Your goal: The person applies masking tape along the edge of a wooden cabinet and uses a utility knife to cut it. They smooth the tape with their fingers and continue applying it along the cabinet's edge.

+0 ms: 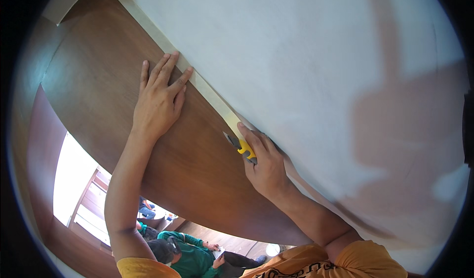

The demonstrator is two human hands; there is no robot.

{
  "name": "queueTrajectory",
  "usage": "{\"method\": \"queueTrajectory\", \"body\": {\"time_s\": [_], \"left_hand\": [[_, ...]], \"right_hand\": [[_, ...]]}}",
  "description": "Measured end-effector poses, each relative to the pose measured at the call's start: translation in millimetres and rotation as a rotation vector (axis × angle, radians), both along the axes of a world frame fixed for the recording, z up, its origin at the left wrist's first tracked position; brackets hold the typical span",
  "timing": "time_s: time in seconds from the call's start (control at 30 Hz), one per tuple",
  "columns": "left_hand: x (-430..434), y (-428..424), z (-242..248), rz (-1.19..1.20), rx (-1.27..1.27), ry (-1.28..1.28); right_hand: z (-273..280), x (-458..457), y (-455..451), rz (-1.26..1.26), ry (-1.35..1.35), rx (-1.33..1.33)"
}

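Observation:
A pale strip of masking tape [211, 94] runs diagonally along the edge where a brown wood-grain panel [185, 148] meets a white surface [281, 55]. My left hand [159, 93] lies spread on the panel, its fingertips at the tape's edge and on it. Lower right, my right hand [264, 159] grips a utility knife with a yellow and grey handle [246, 150]. The knife's pointed blade sticks out towards the upper left, over the panel near the tape. The index finger of my right hand rests on the tape, close to the white surface.
Below the panel, a person in a green top [192, 255] holds a small white item in both hands. Another person is partly visible behind. A white bucket [274, 249] stands on the floor. At the upper left a pale panel corner [68, 4] juts out.

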State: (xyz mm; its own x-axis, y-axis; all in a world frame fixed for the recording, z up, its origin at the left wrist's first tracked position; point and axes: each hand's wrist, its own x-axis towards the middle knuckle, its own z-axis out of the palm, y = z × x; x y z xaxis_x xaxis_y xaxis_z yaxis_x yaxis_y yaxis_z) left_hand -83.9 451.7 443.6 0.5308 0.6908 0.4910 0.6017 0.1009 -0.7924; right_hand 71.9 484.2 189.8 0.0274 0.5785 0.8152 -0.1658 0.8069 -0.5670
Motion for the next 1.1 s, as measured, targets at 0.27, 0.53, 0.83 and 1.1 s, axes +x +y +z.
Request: {"method": "queueTrajectory", "body": {"time_s": [0.27, 0.53, 0.83, 1.1], "left_hand": [[-8, 3, 6, 0.002, 0.005, -0.008], [-7, 2, 1, -0.019, -0.005, -0.014], [-15, 1, 3, -0.045, -0.002, -0.012], [-13, 4, 3, -0.044, 0.007, -0.016]], "right_hand": [[1, 1, -5, 0.031, -0.045, -0.024], [-5, 8, -8, 0.011, -0.006, 0.017], [6, 9, -13, -0.084, 0.136, 0.062], [0, 13, -10, -0.045, 0.065, 0.076]]}}
